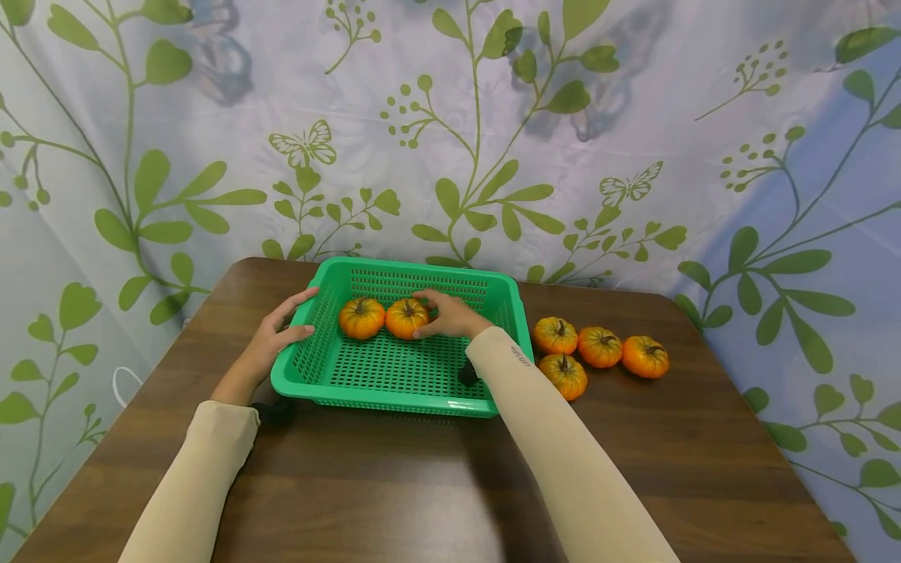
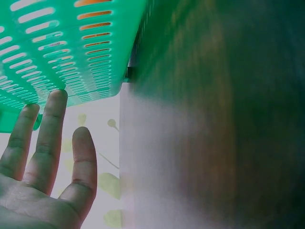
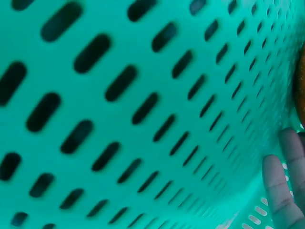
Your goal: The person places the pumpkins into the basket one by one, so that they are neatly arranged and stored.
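Observation:
A green plastic basket (image 1: 394, 402) with slotted walls stands on the table. Inside it, two small orange pumpkins sit side by side: a left pumpkin (image 1: 361, 319) and a right pumpkin (image 1: 403, 320). My right hand (image 1: 454, 315) reaches over the basket's right side and holds the right pumpkin, thumb and fingers on its right part. In the right wrist view, fingers (image 3: 281, 191) show beside that pumpkin's edge (image 3: 301, 90). My left hand (image 1: 271, 340) touches the basket's left side; in the left wrist view its straight fingers (image 2: 52, 124) reach up to the slotted wall (image 2: 95, 62).
Several more small pumpkins (image 1: 599, 347) lie on the brown wooden table (image 1: 394, 485), just right of the basket. A white curtain (image 1: 436, 156) with green leaf prints hangs behind the table. At the left, a white cable loop (image 1: 120, 383) shows past the table edge.

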The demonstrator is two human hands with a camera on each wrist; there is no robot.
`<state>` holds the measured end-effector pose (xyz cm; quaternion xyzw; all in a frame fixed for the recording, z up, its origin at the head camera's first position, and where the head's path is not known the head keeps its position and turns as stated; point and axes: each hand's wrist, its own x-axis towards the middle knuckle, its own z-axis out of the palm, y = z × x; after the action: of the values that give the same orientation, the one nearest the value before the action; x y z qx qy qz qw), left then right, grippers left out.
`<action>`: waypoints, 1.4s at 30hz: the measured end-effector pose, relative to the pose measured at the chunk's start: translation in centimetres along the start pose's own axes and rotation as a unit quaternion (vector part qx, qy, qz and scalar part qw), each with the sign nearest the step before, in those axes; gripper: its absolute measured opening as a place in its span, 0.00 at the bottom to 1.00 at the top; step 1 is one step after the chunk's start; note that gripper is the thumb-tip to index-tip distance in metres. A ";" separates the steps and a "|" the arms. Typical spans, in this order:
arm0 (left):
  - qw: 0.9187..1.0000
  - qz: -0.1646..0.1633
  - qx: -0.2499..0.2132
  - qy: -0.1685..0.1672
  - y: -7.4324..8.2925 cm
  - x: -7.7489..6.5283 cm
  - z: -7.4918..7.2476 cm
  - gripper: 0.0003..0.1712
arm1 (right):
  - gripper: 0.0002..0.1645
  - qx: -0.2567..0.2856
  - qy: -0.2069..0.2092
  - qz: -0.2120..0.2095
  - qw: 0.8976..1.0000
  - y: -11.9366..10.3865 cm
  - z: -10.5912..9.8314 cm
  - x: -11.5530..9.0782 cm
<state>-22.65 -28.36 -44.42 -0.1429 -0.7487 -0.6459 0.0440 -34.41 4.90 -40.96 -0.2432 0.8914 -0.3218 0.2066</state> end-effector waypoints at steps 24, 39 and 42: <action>1.000 -0.003 -0.007 -0.004 0.2 -0.1 0.1 0.35 | 0.47 -0.009 0.004 0.004 1.000 -1.5 -1.8 -1.7; 1.000 -0.001 0.000 -0.004 0.1 -0.2 0.2 0.36 | 0.35 0.067 0.098 -0.067 0.991 -3.0 -3.1 -4.7; 1.000 -0.003 0.006 -0.005 0.2 -0.2 0.2 0.36 | 0.33 0.085 0.122 -0.081 0.986 -3.1 -3.1 -5.4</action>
<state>-22.40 -28.19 -44.35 -0.1436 -0.7529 -0.6411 0.0393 -30.84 7.32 -35.50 -0.2554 0.8568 -0.4391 0.0892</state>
